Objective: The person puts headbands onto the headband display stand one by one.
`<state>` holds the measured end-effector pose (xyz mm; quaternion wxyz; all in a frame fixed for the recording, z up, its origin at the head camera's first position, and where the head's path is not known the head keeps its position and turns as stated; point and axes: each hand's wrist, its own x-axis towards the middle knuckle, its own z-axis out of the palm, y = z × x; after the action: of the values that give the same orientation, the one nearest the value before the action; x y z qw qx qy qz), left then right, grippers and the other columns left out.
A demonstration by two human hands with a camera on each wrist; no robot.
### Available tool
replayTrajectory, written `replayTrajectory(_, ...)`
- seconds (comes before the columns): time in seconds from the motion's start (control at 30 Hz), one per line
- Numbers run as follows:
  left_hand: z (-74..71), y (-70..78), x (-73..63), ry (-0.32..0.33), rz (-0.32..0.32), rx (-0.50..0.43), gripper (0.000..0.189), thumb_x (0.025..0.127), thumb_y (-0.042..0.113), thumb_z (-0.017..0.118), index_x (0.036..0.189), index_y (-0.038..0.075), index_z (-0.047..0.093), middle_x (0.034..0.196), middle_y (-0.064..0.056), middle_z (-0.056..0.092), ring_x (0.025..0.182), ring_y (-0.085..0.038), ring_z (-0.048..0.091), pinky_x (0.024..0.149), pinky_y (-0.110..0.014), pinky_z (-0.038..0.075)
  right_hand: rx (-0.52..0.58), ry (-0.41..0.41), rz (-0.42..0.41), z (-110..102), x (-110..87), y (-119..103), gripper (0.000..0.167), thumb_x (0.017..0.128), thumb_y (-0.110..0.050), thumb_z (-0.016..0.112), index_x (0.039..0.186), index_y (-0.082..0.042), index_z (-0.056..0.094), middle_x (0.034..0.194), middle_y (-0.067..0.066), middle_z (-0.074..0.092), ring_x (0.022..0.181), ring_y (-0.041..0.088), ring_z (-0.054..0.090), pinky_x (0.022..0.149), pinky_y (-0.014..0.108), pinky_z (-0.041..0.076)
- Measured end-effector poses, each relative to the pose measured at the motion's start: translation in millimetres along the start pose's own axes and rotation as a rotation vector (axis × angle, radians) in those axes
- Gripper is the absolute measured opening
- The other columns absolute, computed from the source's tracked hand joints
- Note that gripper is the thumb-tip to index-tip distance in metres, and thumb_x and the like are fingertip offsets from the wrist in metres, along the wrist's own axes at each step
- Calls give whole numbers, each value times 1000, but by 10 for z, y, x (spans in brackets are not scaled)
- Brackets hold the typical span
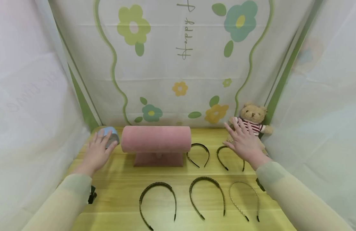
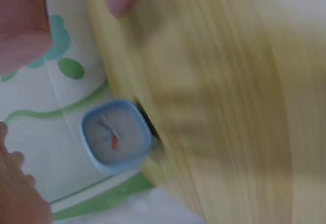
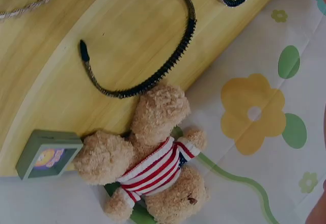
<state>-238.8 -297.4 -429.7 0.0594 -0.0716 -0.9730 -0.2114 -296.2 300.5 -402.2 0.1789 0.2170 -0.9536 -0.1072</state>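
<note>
Fingers spread, my left hand (image 1: 98,150) hovers over the left end of the table and overlaps a light blue clock (image 2: 117,137), whose face shows in the left wrist view. My right hand (image 1: 242,141), its fingers spread too, overlaps a teddy bear (image 1: 253,113) in a striped shirt and part of a dark toothed headband (image 1: 218,155). Neither hand holds anything. Between them stands a pink padded roll (image 1: 156,138) on a pink base (image 1: 143,159). Another toothed headband (image 1: 199,144) lies by the roll's right end.
Nearer me lie two dark toothed headbands, one at left (image 1: 159,183) and one in the middle (image 1: 205,178), and a thin pale headband (image 1: 243,182) at right. A small green box frame (image 3: 48,155) is beside the bear. White printed cloth (image 1: 166,67) encloses the wooden table (image 1: 120,192).
</note>
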Motion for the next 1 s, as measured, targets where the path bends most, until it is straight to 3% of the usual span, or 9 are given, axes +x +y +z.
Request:
replayTrajectory(0.1, -56, 127, 89, -61, -62, -222, 73, 104, 60, 15, 160, 15, 0, 161, -22, -12, 143, -47, -17, 105, -73, -8, 45, -2, -2, 26, 59, -72, 82, 98, -57, 51, 160, -17, 16, 164, 16, -2, 147, 29, -15, 114, 53, -12)
replayTrajectory(0.2, -118, 251, 197, -104, -111, -443, 75, 102, 63, 16, 159, 20, -6, 161, -20, -13, 143, -46, -17, 105, -73, -6, 86, -7, 9, 72, 136, -150, 81, 98, -55, 53, 159, -16, 19, 163, 18, 6, 148, 32, -9, 115, 54, -10)
replayTrajectory(0.33, -128, 386, 340, -177, -204, -616, 84, 98, 69, 17, 157, 16, -12, 161, -19, -15, 144, -45, -14, 108, -71, 1, 132, -35, 52, 160, 254, -268, 79, 98, -53, 54, 158, -12, 23, 160, 23, 16, 148, 38, 1, 115, 57, -3)
replayTrajectory(0.43, -54, 438, 428, -243, -265, -699, 88, 97, 71, 16, 157, 13, -12, 162, -19, -11, 145, -45, -1, 110, -66, 15, 174, -57, 88, 261, 322, -352, 75, 100, -49, 54, 156, -8, 26, 156, 26, 22, 146, 43, 10, 114, 60, 3)
replayTrajectory(0.5, 19, 447, 464, -257, -283, -759, 89, 98, 70, 15, 158, 9, -4, 161, -24, 5, 143, -45, 18, 109, -61, 27, 208, -73, 111, 338, 344, -410, 71, 101, -46, 53, 154, -5, 30, 153, 28, 27, 144, 44, 14, 114, 62, 6)
replayTrajectory(0.57, 85, 446, 485, -243, -303, -815, 90, 97, 71, 18, 158, 5, 9, 153, -27, 26, 127, -42, 45, 101, -54, 41, 265, -71, 133, 429, 352, -467, 65, 101, -40, 55, 149, -1, 37, 150, 29, 31, 142, 46, 19, 113, 63, 12)
replayTrajectory(0.63, 130, 438, 494, -212, -322, -852, 91, 97, 72, 20, 155, 2, 21, 140, -27, 41, 107, -33, 59, 94, -46, 49, 346, -78, 158, 545, 345, -526, 59, 100, -35, 58, 143, 2, 42, 146, 31, 35, 139, 47, 23, 111, 64, 16)
replayTrajectory(0.73, 164, 418, 503, -176, -333, -877, 93, 95, 74, 23, 148, -2, 33, 131, -24, 49, 92, -21, 63, 84, -40, 54, 458, -83, 217, 730, 326, -617, 49, 97, -26, 62, 134, 4, 50, 135, 30, 44, 129, 47, 34, 105, 64, 26)
replayTrajectory(1.0, 216, 395, 527, -183, -368, -947, 89, 95, 72, 31, 146, -1, 36, 138, -21, 46, 101, -20, 61, 86, -35, 52, 487, -111, 307, 1009, 300, -773, 32, 93, -19, 68, 114, 4, 64, 103, 20, 57, 97, 39, 49, 85, 55, 42)
